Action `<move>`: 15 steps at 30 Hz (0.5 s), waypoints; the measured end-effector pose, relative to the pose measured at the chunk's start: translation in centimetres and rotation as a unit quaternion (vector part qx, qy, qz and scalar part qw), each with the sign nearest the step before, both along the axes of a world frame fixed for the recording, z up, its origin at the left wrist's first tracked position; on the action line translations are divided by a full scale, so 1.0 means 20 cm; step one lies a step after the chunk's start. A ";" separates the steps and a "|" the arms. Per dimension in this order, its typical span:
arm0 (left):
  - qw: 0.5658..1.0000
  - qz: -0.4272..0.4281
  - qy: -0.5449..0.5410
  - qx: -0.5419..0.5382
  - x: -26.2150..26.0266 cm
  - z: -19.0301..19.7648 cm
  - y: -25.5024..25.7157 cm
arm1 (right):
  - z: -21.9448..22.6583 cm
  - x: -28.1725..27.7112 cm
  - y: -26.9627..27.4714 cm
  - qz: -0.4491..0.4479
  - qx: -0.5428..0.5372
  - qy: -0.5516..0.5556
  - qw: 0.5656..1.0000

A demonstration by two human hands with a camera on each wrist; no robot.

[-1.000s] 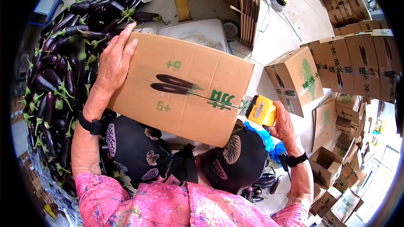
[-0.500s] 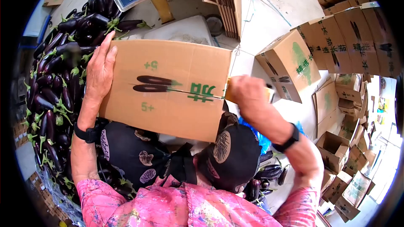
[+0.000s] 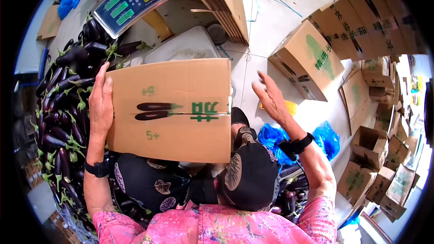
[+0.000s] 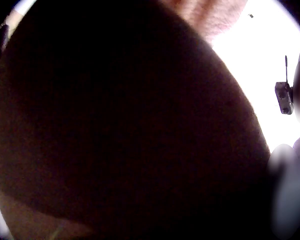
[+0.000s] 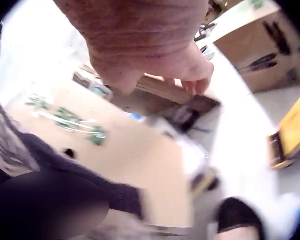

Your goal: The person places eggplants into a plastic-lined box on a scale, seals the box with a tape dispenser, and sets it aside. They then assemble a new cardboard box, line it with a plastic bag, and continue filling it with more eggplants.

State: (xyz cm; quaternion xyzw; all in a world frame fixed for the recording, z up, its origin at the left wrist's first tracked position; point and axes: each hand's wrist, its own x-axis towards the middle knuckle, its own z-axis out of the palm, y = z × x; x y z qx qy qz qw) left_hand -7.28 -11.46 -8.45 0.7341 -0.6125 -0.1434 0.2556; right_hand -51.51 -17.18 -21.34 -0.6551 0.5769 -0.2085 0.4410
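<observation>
A closed cardboard box [image 3: 181, 140] with printed eggplants and green lettering lies across the person's lap in the head view. The left hand [image 3: 101, 104] rests along its left side, fingers straight and thumb near the top edge. To the box's right, the right hand [image 3: 270, 96] hovers apart from it, fingers extended, holding nothing. A yellow tape dispenser [image 3: 290, 107] is on the floor just beyond that hand; the right wrist view shows the dispenser [image 5: 295, 125] at its right edge. Shiny clear tape [image 5: 65, 120] crosses the green print. The left wrist view is mostly dark.
Eggplants [image 3: 58, 131] are heaped on the left. A digital scale [image 3: 135, 2] stands ahead, beside flattened cartons [image 3: 226, 9]. Another printed box [image 3: 309, 58] and a row of boxes [image 3: 361, 22] are at right. Blue plastic bags [image 3: 326, 140] lie near the right forearm.
The right hand brought the tape dispenser to the box's right end, then let it go on the floor and is now empty. The left hand stays at the box's left side.
</observation>
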 end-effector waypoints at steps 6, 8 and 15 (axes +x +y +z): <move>0.999 0.036 -0.005 0.005 0.04 -0.02 -0.02 | 0.37 0.58 -0.07 -0.025 -0.131 -0.285 0.949; 0.997 0.073 -0.013 0.019 0.05 -0.02 -0.06 | 0.35 0.63 -0.19 -0.063 -0.104 -0.318 0.940; 0.983 0.143 0.096 0.070 0.14 -0.06 -0.04 | -0.23 0.67 -0.23 -0.112 0.068 -0.289 0.948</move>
